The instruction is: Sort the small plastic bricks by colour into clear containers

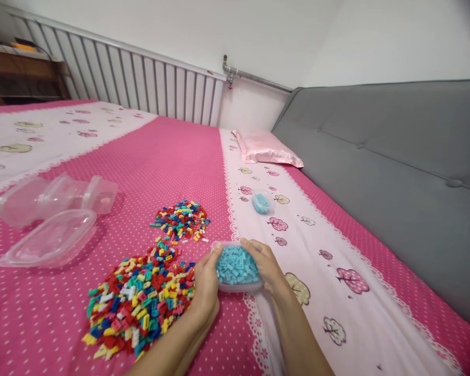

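A clear plastic container full of light blue building bricks is held between my two hands. My left hand grips its left side, thumb on the rim. On the opposite side, my right hand is wrapped round the edge with its thumb near the far rim. The undersides of both hands' fingers are hidden. Just left of my left hand lies a large pile of mixed coloured bricks. Beyond it spreads a smaller mixed pile. Farther off, a second small container holds some light blue bricks.
Several clear empty containers lie at the left, with another clear container or lid in front. A pink pillow rests at the back of the bed. A grey padded headboard runs along the right; a white radiator stands behind.
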